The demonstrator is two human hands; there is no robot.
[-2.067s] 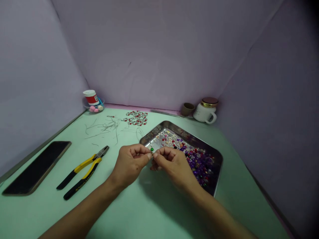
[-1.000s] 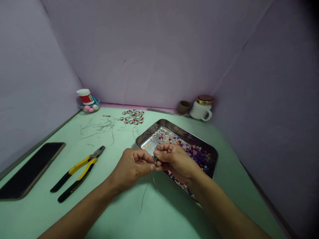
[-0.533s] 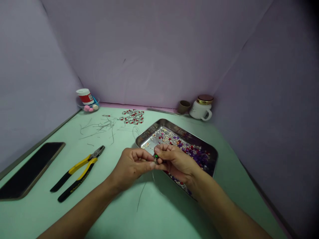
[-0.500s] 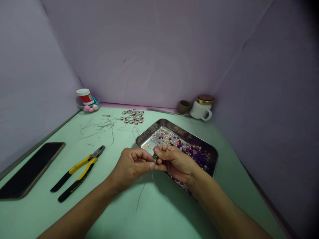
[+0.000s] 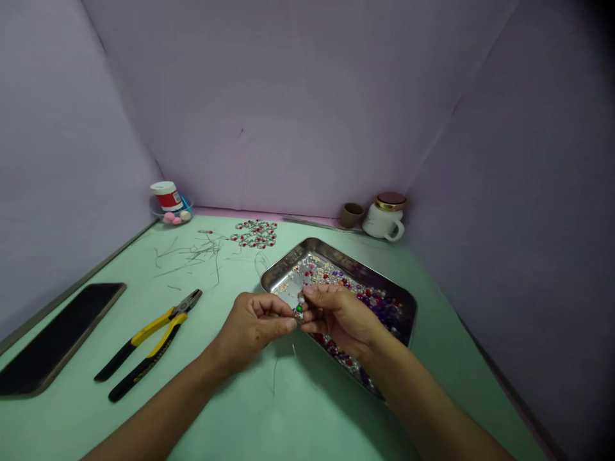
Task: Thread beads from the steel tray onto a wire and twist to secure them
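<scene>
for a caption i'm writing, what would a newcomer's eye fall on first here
Probably the vivid green bead on a small beaded piece held between the left hand and right hand, at the near-left side of the metal tray of loose beads. Next, perhaps, the yellow-and-black pliers, lying with handles spread on the green table, left of the hands.
</scene>
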